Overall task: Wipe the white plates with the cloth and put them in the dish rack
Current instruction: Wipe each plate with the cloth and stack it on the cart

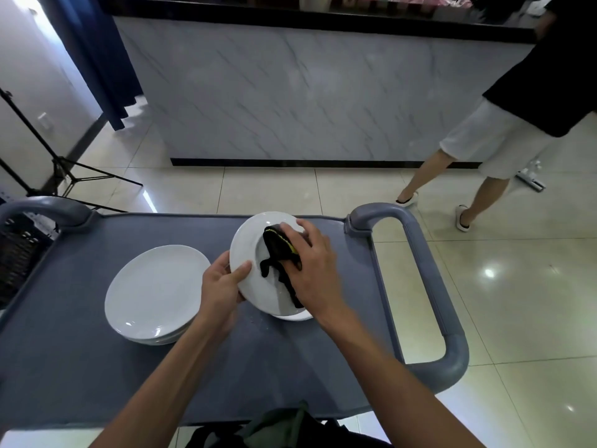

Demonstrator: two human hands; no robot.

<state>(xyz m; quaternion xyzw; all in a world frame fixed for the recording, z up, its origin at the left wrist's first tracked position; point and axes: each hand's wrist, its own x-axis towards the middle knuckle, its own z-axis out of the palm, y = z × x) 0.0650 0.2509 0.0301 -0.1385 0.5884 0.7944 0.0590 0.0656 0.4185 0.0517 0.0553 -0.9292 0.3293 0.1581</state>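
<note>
Two bare forearms reach out from the bottom edge over the grey-blue top of a service cart (97,367). The left hand (223,282) grips the near left rim of a tilted white plate (248,253), thumb lying across the upper face and fingers curled underneath, holding that plate raised off the cart surface. The right hand (310,270) presses a black cloth (274,253) with a yellow-green edge against the plate's inner face, fingers curled over the bunched fabric while a loose tail of it hangs down toward the lower rim. Just beneath the tilted plate's low edge another white dish (295,316) peeks out, resting on the cart. To the left, close by but not touching the held plate, sits a stack of white plates (155,292) lying flat. At the cart's far left corner, beside its curved grey handle, part of a black dish rack (19,253) shows at the frame edge. On the right a larger looped grey handle (429,286) sticks out over the glossy tiled floor. Beyond the cart a black tripod (61,169) stands on the left, a marble-patterned counter (307,92) fills the middle, and a second person (504,134) in a black top and white shorts walks at the right
</note>
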